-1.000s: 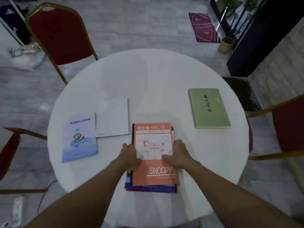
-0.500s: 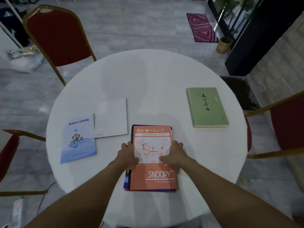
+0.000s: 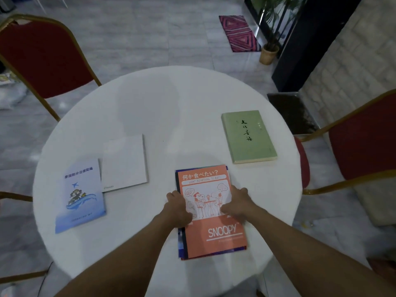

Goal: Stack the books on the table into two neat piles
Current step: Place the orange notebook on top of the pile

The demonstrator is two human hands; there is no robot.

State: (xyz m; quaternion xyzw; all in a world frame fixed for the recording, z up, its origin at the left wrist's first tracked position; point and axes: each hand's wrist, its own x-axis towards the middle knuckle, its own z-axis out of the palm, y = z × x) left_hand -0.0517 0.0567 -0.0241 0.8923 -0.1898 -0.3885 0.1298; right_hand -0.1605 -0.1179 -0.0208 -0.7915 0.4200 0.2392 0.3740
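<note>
Nearest me, I see my left hand [image 3: 179, 209] and my right hand [image 3: 236, 205] pressed flat, fingers loosely spread, on either long edge of the orange Snoopy notebook [image 3: 211, 209]. That notebook tops a small pile [image 3: 181, 243] at the near middle of the round white surface [image 3: 167, 108]; dark blue covers peek out along its left and bottom edges. Its long axis runs away from me, tipped slightly left at the far end, title end farthest.

Left of the notebook lies the pale blue booklet [image 3: 82, 197], long axis also running away, leaning right at the top, with a plane and whale drawing. Just beyond it, edges nearly touching, sits the plain white booklet [image 3: 125, 162].

Right of and beyond the notebook rests the thick green book [image 3: 248, 136], apart from the pile, black brush characters on its cover, leaning left at its far end.
</note>
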